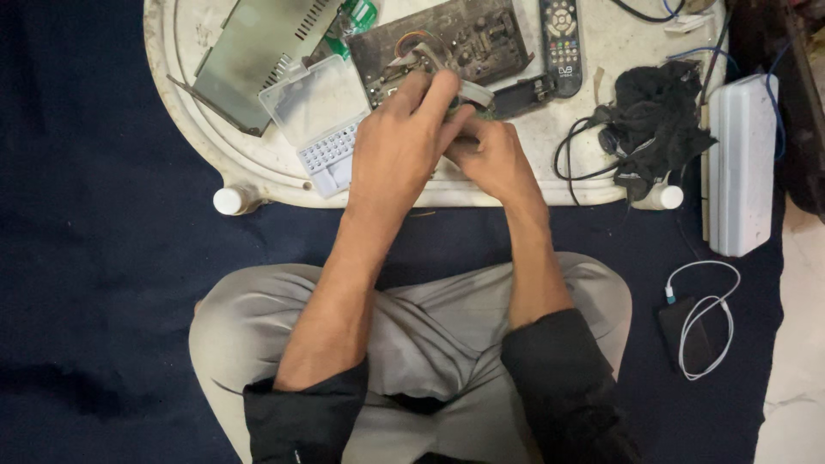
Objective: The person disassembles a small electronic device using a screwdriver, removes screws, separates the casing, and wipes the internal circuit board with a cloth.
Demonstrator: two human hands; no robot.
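My left hand (401,142) and my right hand (491,155) meet over the near edge of a low white tray table (550,185). Together they grip a small part with a pale flat ribbon cable (475,89) that leads toward a dark circuit board (447,39) just beyond them. My fingers hide most of the part, so I cannot tell what it is. The left hand lies over the right hand's fingertips.
On the table lie a grey metal cover (249,47), an open clear plastic bit case (320,120), a black remote control (561,43), a black cloth (657,120) and black cables. A white box (743,163) stands at right. A dark device with a white cable (700,322) lies on the navy floor cloth.
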